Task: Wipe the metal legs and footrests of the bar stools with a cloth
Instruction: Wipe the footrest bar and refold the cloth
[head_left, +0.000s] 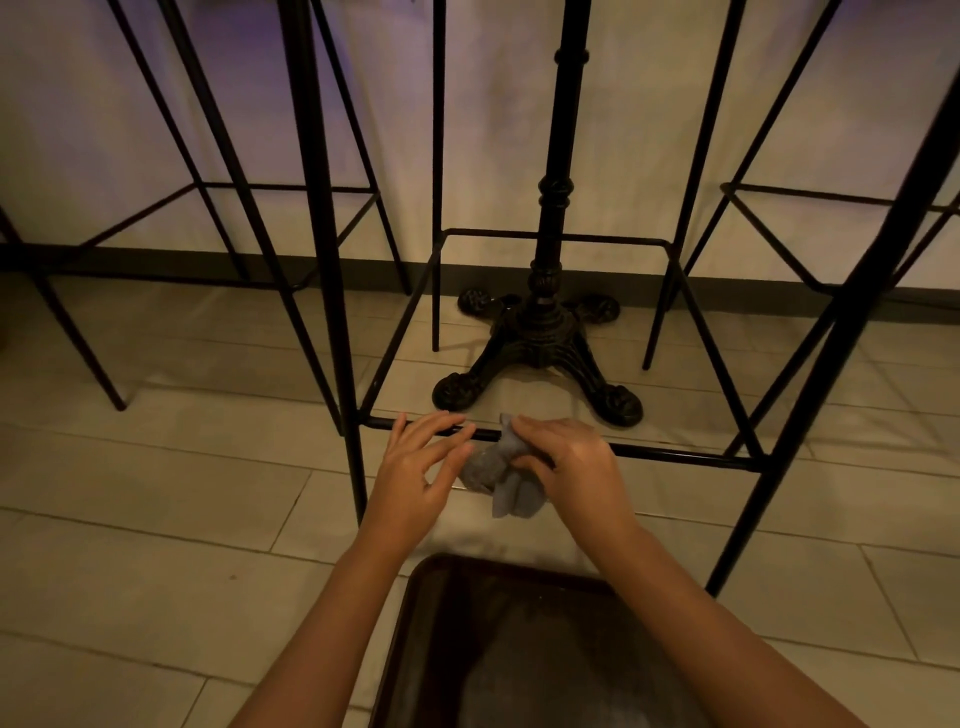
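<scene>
The right hand (566, 457) bunches the cloth (506, 478) loosely against the footrest (675, 453), left hand (421, 462) spread beside it, so the cloth may slip off the bar.

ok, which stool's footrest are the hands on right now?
The middle black metal bar stool's near footrest bar: the right hand holds the grey-blue cloth against it, the left hand touches it. The side stools' footrests are untouched.

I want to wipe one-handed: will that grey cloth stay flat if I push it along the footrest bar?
Probably not. The cloth looks floppy, bunched and drooping from the right hand. It would likely wrap around the thin footrest bar instead.
</scene>
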